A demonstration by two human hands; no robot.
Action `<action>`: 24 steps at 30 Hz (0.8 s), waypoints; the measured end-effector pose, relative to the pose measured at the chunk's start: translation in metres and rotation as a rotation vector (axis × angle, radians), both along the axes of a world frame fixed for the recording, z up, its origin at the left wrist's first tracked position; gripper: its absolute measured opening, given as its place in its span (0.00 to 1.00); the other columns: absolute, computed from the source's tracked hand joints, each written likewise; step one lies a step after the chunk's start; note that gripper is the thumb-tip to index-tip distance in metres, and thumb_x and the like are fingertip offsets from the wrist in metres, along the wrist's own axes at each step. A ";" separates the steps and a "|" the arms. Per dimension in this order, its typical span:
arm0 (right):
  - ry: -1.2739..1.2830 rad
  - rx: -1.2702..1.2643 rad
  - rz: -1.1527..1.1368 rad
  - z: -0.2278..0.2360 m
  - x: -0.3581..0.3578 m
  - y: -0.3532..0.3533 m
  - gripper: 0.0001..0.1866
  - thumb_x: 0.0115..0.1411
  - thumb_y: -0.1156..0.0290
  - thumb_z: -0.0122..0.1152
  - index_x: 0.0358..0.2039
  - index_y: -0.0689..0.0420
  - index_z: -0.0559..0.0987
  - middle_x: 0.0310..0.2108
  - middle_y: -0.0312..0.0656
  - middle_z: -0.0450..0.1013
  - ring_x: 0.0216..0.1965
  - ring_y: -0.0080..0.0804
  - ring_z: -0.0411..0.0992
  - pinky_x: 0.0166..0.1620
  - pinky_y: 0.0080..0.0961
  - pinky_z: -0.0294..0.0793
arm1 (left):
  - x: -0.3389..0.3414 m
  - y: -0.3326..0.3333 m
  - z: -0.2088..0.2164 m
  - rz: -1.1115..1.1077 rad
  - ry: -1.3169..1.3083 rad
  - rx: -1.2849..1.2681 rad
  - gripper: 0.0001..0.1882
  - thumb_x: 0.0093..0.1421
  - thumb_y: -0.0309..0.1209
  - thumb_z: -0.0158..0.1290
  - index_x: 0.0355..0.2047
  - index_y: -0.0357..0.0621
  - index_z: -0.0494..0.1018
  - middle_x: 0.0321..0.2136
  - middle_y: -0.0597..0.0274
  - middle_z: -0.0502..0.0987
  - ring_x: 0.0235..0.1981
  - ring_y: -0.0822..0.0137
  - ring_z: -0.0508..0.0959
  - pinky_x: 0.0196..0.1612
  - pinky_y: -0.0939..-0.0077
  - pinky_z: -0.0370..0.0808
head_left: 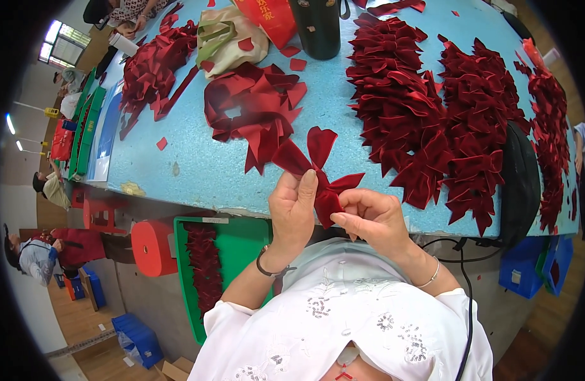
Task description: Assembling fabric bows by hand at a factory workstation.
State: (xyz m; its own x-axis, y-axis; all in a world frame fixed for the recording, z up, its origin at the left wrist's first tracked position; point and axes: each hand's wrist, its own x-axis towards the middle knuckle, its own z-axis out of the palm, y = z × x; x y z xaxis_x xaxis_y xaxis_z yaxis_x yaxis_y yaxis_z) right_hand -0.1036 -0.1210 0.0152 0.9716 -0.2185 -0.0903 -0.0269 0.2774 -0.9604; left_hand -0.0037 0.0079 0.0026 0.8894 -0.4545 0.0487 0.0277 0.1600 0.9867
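Between my two hands, over the table's near edge, is a dark red velvet bow (318, 174) with loops and pointed tails spread out. My left hand (294, 206) pinches it near the middle, thumb pressed up against the fingers. On the other side my right hand (372, 216) has thumb and fingertips closed on the bow's lower right part. Just beyond the bow lies a loose heap of red velvet ribbon pieces (257, 105). To the right, finished-looking bows are stacked in long overlapping rows (394, 95), with another such row (473, 120) beside it.
A dark tumbler (316, 28) and a cream cloth bag (232, 41) stand at the back of the blue table (178, 152). A black bag (520, 184) lies by the right rows. Below the edge, a green tray (242, 247) holds more bows near a red stool (154, 247). Other people sit farther left.
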 end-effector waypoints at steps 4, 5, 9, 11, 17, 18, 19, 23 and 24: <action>0.005 -0.146 0.030 -0.008 0.000 0.001 0.06 0.55 0.78 0.64 0.33 0.64 0.78 0.18 0.31 0.69 0.19 0.12 0.64 0.21 0.10 0.61 | -0.001 0.000 0.001 -0.016 0.063 0.013 0.10 0.66 0.31 0.49 0.38 0.36 0.70 0.30 0.69 0.74 0.30 0.81 0.67 0.32 0.86 0.65; -0.021 -0.164 0.021 -0.009 0.000 0.002 0.06 0.54 0.77 0.65 0.32 0.64 0.78 0.18 0.31 0.69 0.19 0.12 0.64 0.21 0.11 0.61 | -0.001 0.000 0.003 -0.023 0.097 0.011 0.09 0.66 0.31 0.49 0.39 0.36 0.70 0.30 0.69 0.75 0.30 0.81 0.68 0.32 0.86 0.65; -0.118 -0.262 0.003 -0.012 0.003 0.002 0.06 0.53 0.76 0.67 0.28 0.63 0.78 0.18 0.30 0.69 0.19 0.12 0.63 0.21 0.12 0.59 | -0.001 -0.002 0.008 -0.117 0.014 0.107 0.10 0.64 0.30 0.51 0.42 0.35 0.69 0.31 0.66 0.75 0.32 0.80 0.70 0.34 0.85 0.66; -0.216 -0.394 0.003 -0.012 0.003 0.000 0.06 0.52 0.75 0.68 0.26 0.62 0.78 0.18 0.30 0.69 0.19 0.12 0.62 0.20 0.13 0.57 | -0.002 -0.002 0.006 -0.097 0.022 0.059 0.11 0.64 0.30 0.51 0.42 0.35 0.68 0.32 0.65 0.75 0.32 0.80 0.70 0.34 0.85 0.67; -0.103 -0.308 0.015 -0.009 0.003 -0.006 0.08 0.52 0.74 0.68 0.23 0.62 0.77 0.16 0.30 0.68 0.17 0.14 0.61 0.20 0.15 0.57 | -0.003 -0.006 -0.001 -0.014 0.065 -0.118 0.14 0.63 0.29 0.53 0.45 0.35 0.66 0.35 0.63 0.75 0.32 0.79 0.72 0.34 0.85 0.68; -0.085 -0.282 0.032 -0.009 0.003 -0.007 0.08 0.52 0.74 0.68 0.23 0.62 0.77 0.16 0.30 0.69 0.17 0.14 0.62 0.20 0.15 0.57 | -0.003 -0.006 -0.001 -0.014 0.066 -0.117 0.14 0.63 0.29 0.53 0.45 0.35 0.66 0.35 0.63 0.75 0.32 0.79 0.72 0.34 0.85 0.68; -0.068 -0.255 0.050 -0.009 0.002 -0.007 0.08 0.52 0.74 0.67 0.23 0.61 0.77 0.16 0.30 0.69 0.17 0.14 0.62 0.20 0.15 0.58 | -0.004 -0.006 0.000 -0.024 0.129 -0.120 0.13 0.63 0.29 0.53 0.45 0.36 0.67 0.35 0.64 0.76 0.32 0.79 0.71 0.34 0.85 0.68; 0.126 -0.042 0.110 -0.012 -0.002 -0.017 0.08 0.55 0.71 0.65 0.25 0.63 0.78 0.17 0.32 0.71 0.20 0.15 0.67 0.23 0.14 0.64 | 0.003 -0.004 0.000 -0.029 0.243 -0.119 0.13 0.63 0.29 0.53 0.44 0.36 0.67 0.33 0.65 0.76 0.30 0.80 0.71 0.34 0.85 0.68; 0.125 -0.043 0.113 -0.014 -0.002 -0.016 0.08 0.55 0.71 0.65 0.25 0.63 0.78 0.17 0.32 0.71 0.20 0.15 0.67 0.23 0.14 0.64 | 0.008 -0.003 0.000 -0.018 0.233 -0.105 0.13 0.63 0.29 0.54 0.44 0.36 0.67 0.32 0.65 0.76 0.29 0.80 0.71 0.34 0.85 0.68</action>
State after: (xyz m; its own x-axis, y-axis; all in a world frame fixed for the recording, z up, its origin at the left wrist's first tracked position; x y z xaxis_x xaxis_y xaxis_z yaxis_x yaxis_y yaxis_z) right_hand -0.1052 -0.1368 0.0010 0.9720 -0.1147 -0.2049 -0.1756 0.2242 -0.9586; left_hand 0.0038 0.0050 0.0024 0.8740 -0.4736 -0.1090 0.2563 0.2586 0.9314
